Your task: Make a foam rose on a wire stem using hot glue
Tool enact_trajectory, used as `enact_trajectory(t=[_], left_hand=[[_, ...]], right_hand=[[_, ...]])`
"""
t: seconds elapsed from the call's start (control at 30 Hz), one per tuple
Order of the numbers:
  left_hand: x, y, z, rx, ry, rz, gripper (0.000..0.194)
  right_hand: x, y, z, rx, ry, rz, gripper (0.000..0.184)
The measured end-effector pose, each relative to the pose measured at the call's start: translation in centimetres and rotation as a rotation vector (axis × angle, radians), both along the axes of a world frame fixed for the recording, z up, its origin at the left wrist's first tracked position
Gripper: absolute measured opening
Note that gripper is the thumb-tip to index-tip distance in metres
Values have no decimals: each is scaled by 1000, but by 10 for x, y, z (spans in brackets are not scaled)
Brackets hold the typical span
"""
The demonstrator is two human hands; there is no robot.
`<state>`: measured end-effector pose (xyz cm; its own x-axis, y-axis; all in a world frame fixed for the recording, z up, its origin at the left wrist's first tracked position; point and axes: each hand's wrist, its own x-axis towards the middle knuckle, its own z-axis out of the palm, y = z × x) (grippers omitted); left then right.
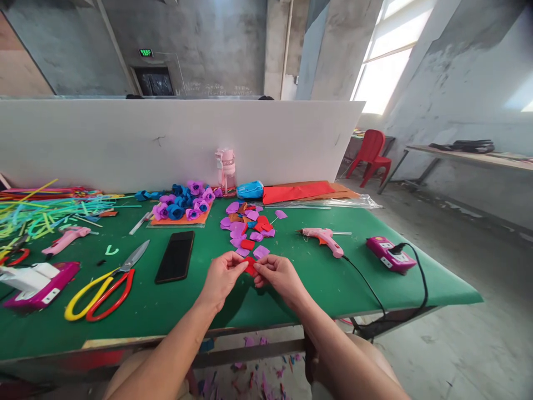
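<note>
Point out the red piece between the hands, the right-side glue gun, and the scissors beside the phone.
Red piece [250,266], head view: middle of its visible surface.
Glue gun [325,233], head view: on its pink body.
Scissors [125,268], head view: near the pivot.

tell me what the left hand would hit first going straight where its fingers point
Beyond the red paper petal it pinches, the left hand would likely meet the right hand first, though depth is unclear from this single view.
</note>
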<state>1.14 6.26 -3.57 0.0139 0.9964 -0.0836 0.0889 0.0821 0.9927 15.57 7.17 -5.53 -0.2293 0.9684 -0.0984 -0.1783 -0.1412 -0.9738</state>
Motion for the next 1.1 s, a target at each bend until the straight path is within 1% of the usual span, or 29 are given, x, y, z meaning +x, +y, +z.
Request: enact_trajectory(t=[0.1,0.23,0.37,0.47,0.57,0.73,0.87,0.97,1.1], left_hand=[[0,0,-1,35,38,34,23],[-2,-1,1,17,27,9,21],[-2,-2,4,-27,-30,-20,22],[-4,-3,4,-11,2,-33,23],[-5,-3,5,33,48,-19,23],[-6,-3,4,54,56,-33,25],[-5,-1,0,70,76,-30,22],[-6,1,-3,104,120,-30,19],[-8,3,-7,145,164,-59,17]], right_hand=[[1,-2,3,-11,-7,-3,34],[3,-2,5,-43,-38,-14,34],[3,-1,5,-70,-18,-14,40],[1,-1,3,1,-39,39,37],[0,-2,0,64,-74,28,34],[-2,-2,-2,22,-38,21,35],[-2,-3,-2,10,-60,23,35],[-2,-2,-4,37,-114,35,32],[0,0,-8,128,-188,55,27]])
